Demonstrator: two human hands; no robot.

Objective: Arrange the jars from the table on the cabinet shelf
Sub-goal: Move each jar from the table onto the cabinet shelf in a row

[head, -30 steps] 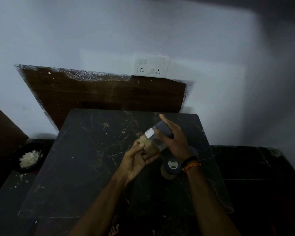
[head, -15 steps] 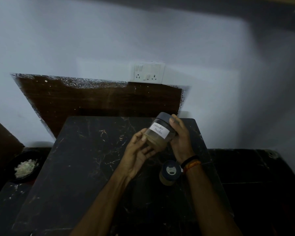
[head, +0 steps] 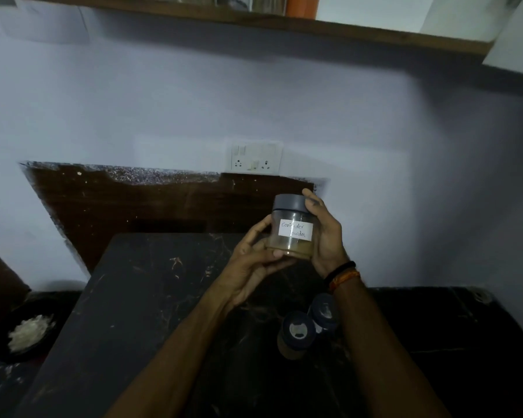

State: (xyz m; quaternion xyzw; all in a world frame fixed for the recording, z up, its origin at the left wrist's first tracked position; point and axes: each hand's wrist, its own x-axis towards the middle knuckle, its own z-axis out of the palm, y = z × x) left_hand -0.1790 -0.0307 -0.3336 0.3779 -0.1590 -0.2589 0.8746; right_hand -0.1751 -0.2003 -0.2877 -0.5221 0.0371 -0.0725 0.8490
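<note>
Nearest, two dark-lidded jars (head: 296, 334) stand on the tabletop (head: 151, 297), waiting their turn. Above them the labelled jar (head: 292, 229) is held upright in the air: the left hand (head: 254, 263) cups its base, the right hand (head: 323, 233) wraps its side and lid, both grips grasping it. To lift it well, keep the base supported (the powder sits low) and level, then slide it onto the shelf (head: 254, 21) high on the wall.

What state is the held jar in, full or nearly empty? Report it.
Nearly empty. The held jar, upright between the left hand and right hand, shows only a thin brownish layer at its bottom; its grey lid is on.
</note>
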